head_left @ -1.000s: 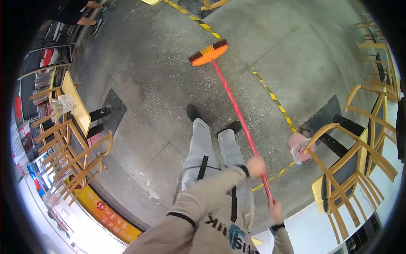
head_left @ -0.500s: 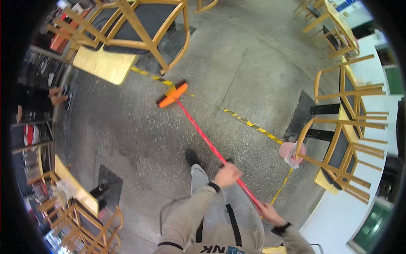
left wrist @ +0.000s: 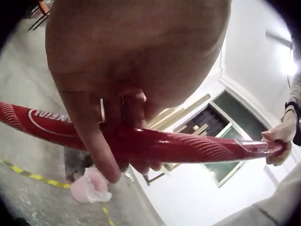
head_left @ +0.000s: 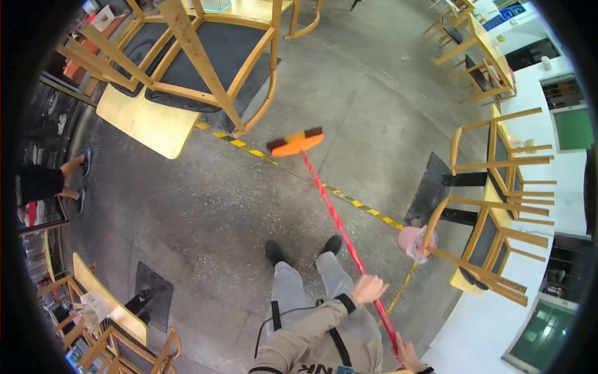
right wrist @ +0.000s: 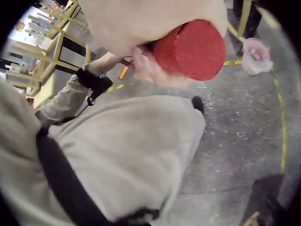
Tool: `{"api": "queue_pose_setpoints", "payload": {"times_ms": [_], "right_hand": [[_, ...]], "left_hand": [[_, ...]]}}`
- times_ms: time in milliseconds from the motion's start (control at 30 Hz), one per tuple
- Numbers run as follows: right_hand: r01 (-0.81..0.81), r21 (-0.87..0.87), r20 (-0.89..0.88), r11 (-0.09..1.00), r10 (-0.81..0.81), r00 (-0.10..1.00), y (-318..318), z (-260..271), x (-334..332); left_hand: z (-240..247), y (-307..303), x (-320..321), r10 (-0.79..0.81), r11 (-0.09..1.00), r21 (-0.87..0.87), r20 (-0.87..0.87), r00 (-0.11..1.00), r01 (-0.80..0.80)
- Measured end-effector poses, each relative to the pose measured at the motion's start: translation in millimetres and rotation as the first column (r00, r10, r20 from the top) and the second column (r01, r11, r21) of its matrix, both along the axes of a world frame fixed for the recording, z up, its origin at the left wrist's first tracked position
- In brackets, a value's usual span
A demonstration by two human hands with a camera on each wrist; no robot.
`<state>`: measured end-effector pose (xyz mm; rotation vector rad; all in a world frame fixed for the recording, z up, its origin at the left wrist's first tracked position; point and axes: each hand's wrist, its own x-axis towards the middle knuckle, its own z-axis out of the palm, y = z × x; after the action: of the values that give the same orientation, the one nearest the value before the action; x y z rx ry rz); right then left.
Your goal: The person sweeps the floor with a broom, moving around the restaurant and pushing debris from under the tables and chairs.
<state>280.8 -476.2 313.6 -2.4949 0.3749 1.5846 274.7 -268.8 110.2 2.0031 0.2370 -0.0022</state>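
Where broom handle [head_left: 337, 224] crosses floor tape [head_left: 367, 210], broom head [head_left: 296, 142] lies beyond tape; left hand [head_left: 367, 288] wraps handle nearer tape, right hand [head_left: 405, 356] grips butt end.

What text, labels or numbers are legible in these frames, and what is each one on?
"NK": on the person's beige top, rest cut off at the picture's edge.
White lettering on the red broom handle: blurred, partly hidden under the left hand, unreadable.
Blue sign on the far wall: too small to read.
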Motion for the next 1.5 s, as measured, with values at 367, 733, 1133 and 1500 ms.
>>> {"api": "queue_pose_setpoints", "payload": {"times_ms": [367,733,1133,1500], "right_hand": [[-0.091,0.418,0.243,0.904,-0.015,0.970,293,-279,176],[0.036,0.451,-0.523,0.892,0.232,0.820,297,-383,150],[0.355,0.150,-0.593,0.923,-0.203,0.779,241,-377,9],[0.092,0.282,-0.250,0.955,-0.019,0.968,186,-330,1]], "left_hand": [[-137,227,158,0.690,0.709,-0.084,-0.124,0.714,-0.700],[-135,198,33,0.573,0.296,-0.316,-0.696,0.433,-0.901],[182,-176,-178,0.180,0.357,0.128,-0.981,-0.066,-0.925],[233,-202,-161,0.229,0.617,0.269,-0.960,-0.158,-0.740]]}}
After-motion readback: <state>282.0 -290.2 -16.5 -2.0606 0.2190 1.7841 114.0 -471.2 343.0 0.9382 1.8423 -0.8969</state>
